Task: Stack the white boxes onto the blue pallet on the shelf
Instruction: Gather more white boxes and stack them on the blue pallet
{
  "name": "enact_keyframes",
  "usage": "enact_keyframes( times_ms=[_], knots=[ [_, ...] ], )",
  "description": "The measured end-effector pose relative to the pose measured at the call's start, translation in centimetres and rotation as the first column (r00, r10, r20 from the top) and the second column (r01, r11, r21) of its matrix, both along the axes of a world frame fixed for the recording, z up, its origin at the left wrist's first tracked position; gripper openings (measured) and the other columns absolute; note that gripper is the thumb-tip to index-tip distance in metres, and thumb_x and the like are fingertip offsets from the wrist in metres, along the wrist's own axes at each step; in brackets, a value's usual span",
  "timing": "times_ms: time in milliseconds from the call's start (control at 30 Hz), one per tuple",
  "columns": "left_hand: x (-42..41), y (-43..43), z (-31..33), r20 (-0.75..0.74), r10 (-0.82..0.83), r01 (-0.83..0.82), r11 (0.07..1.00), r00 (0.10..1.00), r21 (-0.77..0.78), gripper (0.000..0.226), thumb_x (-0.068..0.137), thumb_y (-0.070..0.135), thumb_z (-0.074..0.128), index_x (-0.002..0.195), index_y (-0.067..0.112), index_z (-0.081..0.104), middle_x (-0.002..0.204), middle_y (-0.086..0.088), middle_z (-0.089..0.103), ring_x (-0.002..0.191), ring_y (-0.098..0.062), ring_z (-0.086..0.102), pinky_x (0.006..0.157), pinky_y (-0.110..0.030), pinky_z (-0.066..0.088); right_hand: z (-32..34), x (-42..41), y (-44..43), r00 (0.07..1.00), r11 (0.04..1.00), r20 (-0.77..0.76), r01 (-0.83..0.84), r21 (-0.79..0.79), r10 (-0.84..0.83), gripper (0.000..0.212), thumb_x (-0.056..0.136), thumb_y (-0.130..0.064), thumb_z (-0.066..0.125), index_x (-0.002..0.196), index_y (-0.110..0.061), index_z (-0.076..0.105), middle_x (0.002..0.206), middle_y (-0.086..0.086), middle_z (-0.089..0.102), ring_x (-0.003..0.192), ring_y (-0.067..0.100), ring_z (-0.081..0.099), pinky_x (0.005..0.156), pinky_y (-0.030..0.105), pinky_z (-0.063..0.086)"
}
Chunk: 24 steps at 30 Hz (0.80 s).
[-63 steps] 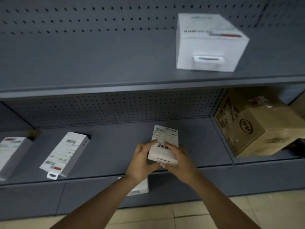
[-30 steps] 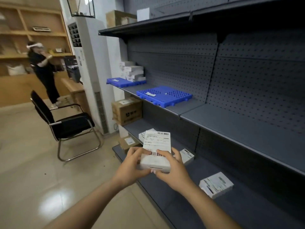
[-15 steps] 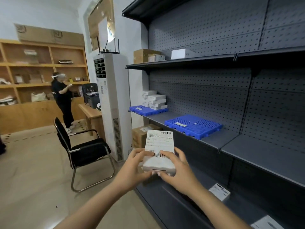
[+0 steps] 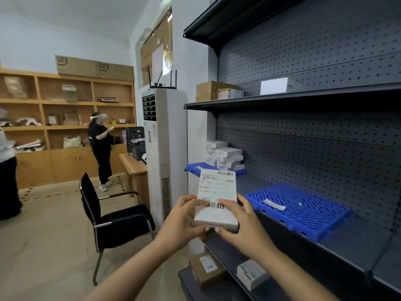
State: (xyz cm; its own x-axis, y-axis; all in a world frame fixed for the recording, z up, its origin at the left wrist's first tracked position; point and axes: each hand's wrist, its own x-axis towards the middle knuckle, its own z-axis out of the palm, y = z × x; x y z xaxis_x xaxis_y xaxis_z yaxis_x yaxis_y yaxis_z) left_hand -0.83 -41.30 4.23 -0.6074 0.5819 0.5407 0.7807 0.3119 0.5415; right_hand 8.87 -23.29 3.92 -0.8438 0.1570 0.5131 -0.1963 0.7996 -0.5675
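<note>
White box (image 4: pixel 216 213): being gripped in both hands, up in the air, just in front of the shelf (image 4: pixel 355 242) and left of the blue pallet (image 4: pixel 299 209), not touching it. Hiding its sides and bottom behind curled fingers (image 4: pixel 243 200). Carrying print on its label (image 4: pixel 217 187) too tiny to read. Blocking part of a second pallet (image 4: pixel 195 167) further back, with a pile of white boxes (image 4: pixel 225 156) sitting on it. Left hand (image 4: pixel 182 222): clamping the left side, thumb lying on top. Right hand (image 4: pixel 245 229): clamping the right side, thumb pressing by the near barcode. Looking flat and thin, longer than wide. Wearing a big white label over most of the top, with one barcode at the far end and one at the near end. Showing a dark slit on the near edge. Blue pallet: lying flat on the shelf, holding a paper strip (image 4: pixel 274 204).
</note>
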Motion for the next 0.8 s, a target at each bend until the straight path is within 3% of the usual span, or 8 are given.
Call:
enact_keyframes(
  times_ms=[267,500,600,733,800],
  knots=[
    [-11.5,4.8,-0.4,0.043,-0.016,0.015,1.0,0.999,0.017,0.055,0.076,0.027,0.076,0.124,0.039,0.052,0.132,0.02,0.037,0.121,0.007,0.036,0.087,0.008,0.025,0.3,-11.4,4.8,0.999,0.999,0.04,0.016,0.03,-0.018,0.063,0.08,-0.034,0.073,0.132,-0.047,0.041,0.151,-0.016,0.014,0.134,0.009,0.028,0.106,0.023,0.034],
    [-21.5,7.8,-1.0,0.081,-0.095,0.094,0.995,0.992,0.015,0.058,0.079,0.029,0.074,0.131,0.036,0.049,0.135,0.019,0.035,0.118,0.014,0.033,0.088,0.009,0.022,-0.3,-20.4,7.2,0.996,0.997,0.046,0.08,0.015,-0.081,0.063,0.08,-0.032,0.074,0.131,-0.048,0.042,0.151,-0.013,0.014,0.135,0.01,0.029,0.101,0.017,0.033],
    [-26.5,8.9,-1.1,0.072,-0.147,0.147,0.989,0.987,0.01,0.059,0.078,0.031,0.075,0.131,0.038,0.048,0.136,0.019,0.036,0.123,0.008,0.033,0.09,0.007,0.023,-0.5,-24.5,7.6,0.99,0.99,0.03,0.14,0.012,-0.14,0.063,0.079,-0.033,0.075,0.131,-0.047,0.043,0.151,-0.012,0.015,0.134,0.011,0.029,0.101,0.016,0.032],
    [-33.3,9.9,-0.3,0.053,-0.235,0.235,0.972,0.971,0.003,0.06,0.079,0.032,0.074,0.132,0.038,0.047,0.135,0.02,0.036,0.122,0.008,0.032,0.096,-0.001,0.03,-0.1,-29.9,7.5,0.971,0.971,0.006,0.241,-0.013,-0.241,0.062,0.079,-0.029,0.075,0.132,-0.042,0.047,0.151,-0.012,0.016,0.123,0.0,0.031,0.085,-0.004,0.026],
    [-36.6,10.4,0.4,0.041,-0.279,0.28,0.96,0.959,-0.003,0.06,0.078,0.031,0.075,0.131,0.038,0.047,0.135,0.018,0.037,0.121,0.006,0.035,0.096,-0.004,0.035,0.4,-32.5,7.4,0.961,0.96,-0.012,0.277,-0.03,-0.277,0.061,0.078,-0.029,0.075,0.131,-0.043,0.048,0.15,-0.012,0.017,0.126,0.003,0.034,0.09,0.001,0.028]
  ],
)
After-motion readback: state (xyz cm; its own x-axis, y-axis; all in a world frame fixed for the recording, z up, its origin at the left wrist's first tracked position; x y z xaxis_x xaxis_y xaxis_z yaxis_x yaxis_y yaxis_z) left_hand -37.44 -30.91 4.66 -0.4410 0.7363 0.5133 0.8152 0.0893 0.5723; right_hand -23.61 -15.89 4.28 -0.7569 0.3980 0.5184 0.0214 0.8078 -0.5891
